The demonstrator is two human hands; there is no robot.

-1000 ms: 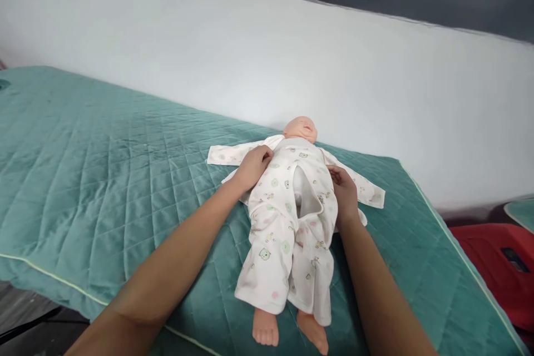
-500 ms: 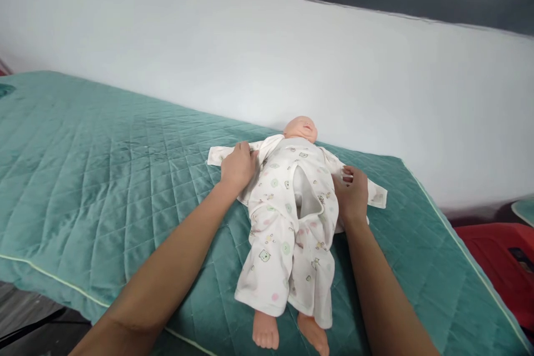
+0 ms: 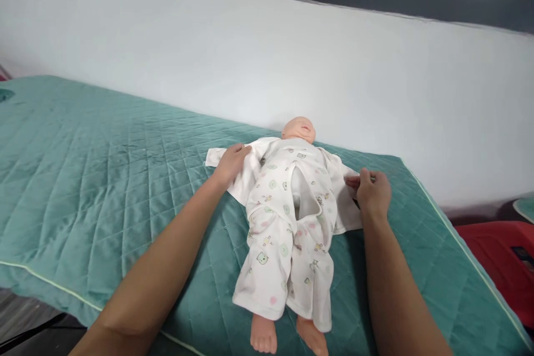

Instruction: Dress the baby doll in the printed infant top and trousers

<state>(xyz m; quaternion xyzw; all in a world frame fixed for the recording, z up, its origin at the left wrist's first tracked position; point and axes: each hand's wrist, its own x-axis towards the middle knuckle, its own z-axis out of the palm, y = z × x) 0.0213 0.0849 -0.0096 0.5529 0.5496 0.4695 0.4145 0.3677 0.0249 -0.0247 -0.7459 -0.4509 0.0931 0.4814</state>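
Note:
A baby doll (image 3: 299,128) lies on its back, head toward the wall, in white patterned split-crotch trousers (image 3: 271,228). Its bare feet stick out of the leg ends. Under the trousers a white baby shirt (image 3: 347,208) is spread out to both sides, its sleeves stretched outward. My left hand (image 3: 233,162) is closed on the shirt's fabric near the sleeve at the left. At the right, my right hand (image 3: 373,192) pinches the shirt by the other sleeve, which it mostly covers; the fabric between its fingers is partly hidden.
A green quilted cover (image 3: 104,178) with pale piping lies beneath the doll. Behind it stands a white wall (image 3: 267,55) with a dark band above. Beyond the right edge are a red plastic object (image 3: 496,261) and a bit of another green-topped surface.
My right hand has moved outward to the right along the sleeve, and the shirt's right side now shows more widely. My left hand has shifted slightly left, spreading the fabric there.

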